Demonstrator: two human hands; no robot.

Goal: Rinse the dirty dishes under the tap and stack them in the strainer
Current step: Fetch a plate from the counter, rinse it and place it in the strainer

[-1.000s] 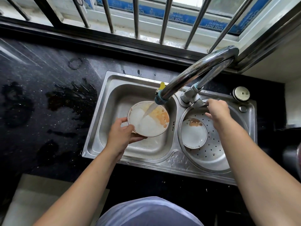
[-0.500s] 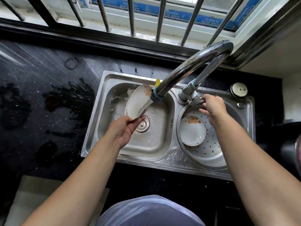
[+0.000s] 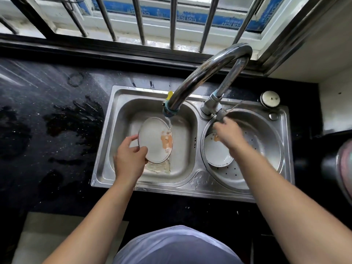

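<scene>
Fingers of my left hand [image 3: 129,159] are pinched on the lower-left rim of the plate [image 3: 155,140], thumb on the face and the rest behind, so that hand is clamped on it. The plate sits tilted over the left basin [image 3: 182,164], at centre frame, its right edge just meeting the thin stream from the tap [image 3: 205,77]. An orange print or stain marks its right side; I can't tell which. My right hand [image 3: 226,132] is up at the tap lever [image 3: 219,116], right of centre, fingers curled at it, though blur hides how firmly they grip.

Wet glazed ceramic like this is, I judge, stiff, fairly light, slick and liable to chip against steel, so the rim is the place to hold it, with the thumb pressing well in from the edge.

Below my right wrist a second plate [image 3: 217,153] lies in the strainer [image 3: 266,141], which fills the right basin; my arm crosses over its upper edge. The two plates are well apart, with the basin divider between them. Around the sink [image 3: 190,187] the black bench [image 3: 47,111] carries splashes of water at the left of the frame.
</scene>
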